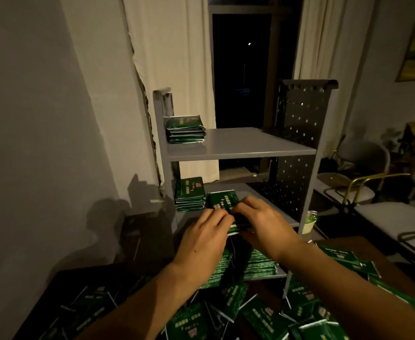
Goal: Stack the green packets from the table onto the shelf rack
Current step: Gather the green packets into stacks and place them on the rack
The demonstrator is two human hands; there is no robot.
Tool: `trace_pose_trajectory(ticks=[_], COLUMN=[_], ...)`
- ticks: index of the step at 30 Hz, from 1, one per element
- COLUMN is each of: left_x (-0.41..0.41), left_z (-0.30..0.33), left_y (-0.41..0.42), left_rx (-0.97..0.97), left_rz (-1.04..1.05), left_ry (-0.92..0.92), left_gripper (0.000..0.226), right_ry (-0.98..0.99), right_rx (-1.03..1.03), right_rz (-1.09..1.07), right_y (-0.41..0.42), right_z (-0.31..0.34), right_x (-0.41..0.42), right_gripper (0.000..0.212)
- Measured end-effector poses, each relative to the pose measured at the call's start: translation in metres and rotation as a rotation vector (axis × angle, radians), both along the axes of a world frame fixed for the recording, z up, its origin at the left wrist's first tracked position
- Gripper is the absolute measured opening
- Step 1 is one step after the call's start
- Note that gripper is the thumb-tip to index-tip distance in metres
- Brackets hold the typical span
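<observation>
A grey metal shelf rack (240, 153) stands beyond the dark table (61, 285). One stack of green packets (185, 130) sits on its top shelf at the left, another stack (189, 193) on the middle shelf at the left. Both hands hold a bundle of green packets (222, 200) at the middle shelf, right of that stack. My left hand (204, 238) grips the bundle's near left side; my right hand (260, 222) grips its right side with fingers over the top. Several loose green packets (263, 315) lie scattered on the table. More packets (258, 263) are piled on the lowest shelf.
A perforated grey side panel (299, 133) closes the rack's right side. A wall is on the left; curtains and a dark doorway stand behind. Chairs (363, 182) and a bench sit to the right. A small green-and-white cup (309, 223) sits beside the rack's right post.
</observation>
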State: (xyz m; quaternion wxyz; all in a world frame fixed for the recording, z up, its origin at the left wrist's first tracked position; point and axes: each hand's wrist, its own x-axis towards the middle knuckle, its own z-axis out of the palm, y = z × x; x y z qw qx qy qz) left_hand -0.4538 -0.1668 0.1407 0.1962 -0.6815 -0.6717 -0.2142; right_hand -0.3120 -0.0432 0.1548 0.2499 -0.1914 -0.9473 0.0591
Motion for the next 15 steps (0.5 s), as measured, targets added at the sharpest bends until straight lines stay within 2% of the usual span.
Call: trace_pose_trajectory(ticks=[2, 5, 8, 11, 15], left_x=[-0.001, 0.0, 0.0, 0.003, 0.011], left_z=[0.0, 0.003, 0.005, 0.006, 0.009], left_y=[0.0, 0.0, 0.002, 0.003, 0.006], left_rx=[0.002, 0.018, 0.032, 0.007, -0.011], left_rz=[-0.008, 0.004, 0.03, 0.065, 0.095], left_ry=[-0.029, -0.167, -0.258, -0.206, -0.103], left_gripper=[0.044, 0.04, 0.036, 0.032, 0.029], right_ry=[-0.013, -0.039, -0.028, 0.045, 0.081], right_rx=[0.011, 0.006, -0.105, -0.24, -0.201], right_rz=[-0.046, -0.044, 0.011, 0.048, 0.041], right_y=[0.0, 0.003, 0.007, 0.008, 0.01], right_z=[-0.002, -0.004, -0.002, 0.0, -0.004], right_x=[0.001, 0.001, 0.004, 0.014, 0.017], right_gripper=[0.049, 0.051, 0.058, 0.056, 0.036])
